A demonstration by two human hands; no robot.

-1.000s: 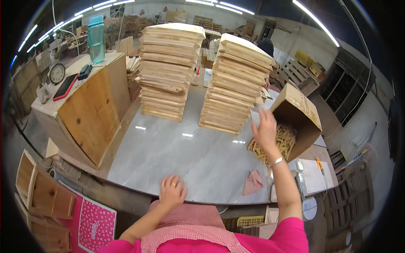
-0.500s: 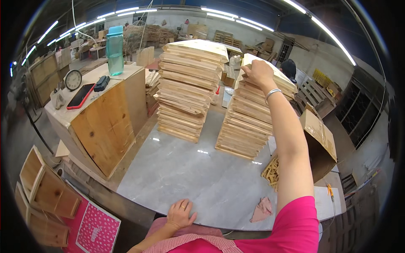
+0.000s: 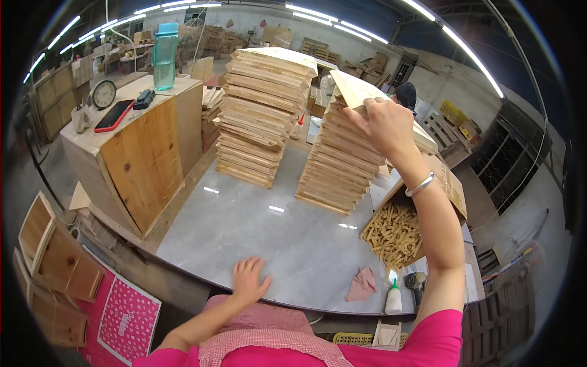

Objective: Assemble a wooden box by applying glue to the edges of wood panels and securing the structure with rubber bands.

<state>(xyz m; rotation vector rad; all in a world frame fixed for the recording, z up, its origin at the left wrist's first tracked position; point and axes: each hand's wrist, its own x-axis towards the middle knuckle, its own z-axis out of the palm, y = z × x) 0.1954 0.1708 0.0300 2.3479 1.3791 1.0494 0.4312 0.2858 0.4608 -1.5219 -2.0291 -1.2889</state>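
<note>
My right hand (image 3: pixel 388 125), with a silver bangle at the wrist, reaches to the top of the right-hand stack of wooden pieces (image 3: pixel 336 159). Its fingers and thumb close on the near edge of a pale wooden panel (image 3: pixel 350 88), which is tilted on that stack. The left-hand stack (image 3: pixel 260 116) stands a short gap away, with a light panel on top. At the table's near edge, my left hand (image 3: pixel 247 281) lies on the grey marbled tabletop (image 3: pixel 244 226) with fingers spread, holding nothing.
Right of the stacks, a cardboard box (image 3: pixel 443 177) lies open with small wooden strips (image 3: pixel 391 235). Nearer are a pink cloth (image 3: pixel 362 284) and a white squeeze bottle (image 3: pixel 394 300). To the left, a wooden cabinet (image 3: pixel 143 162) carries a teal bottle (image 3: pixel 165 58), phone (image 3: pixel 114 116) and clock (image 3: pixel 103 95).
My right hand has come nearer along the right stack, and the top panel has swung and tilted with it. My left hand still rests on the table, fingers more spread. The view has shifted.
</note>
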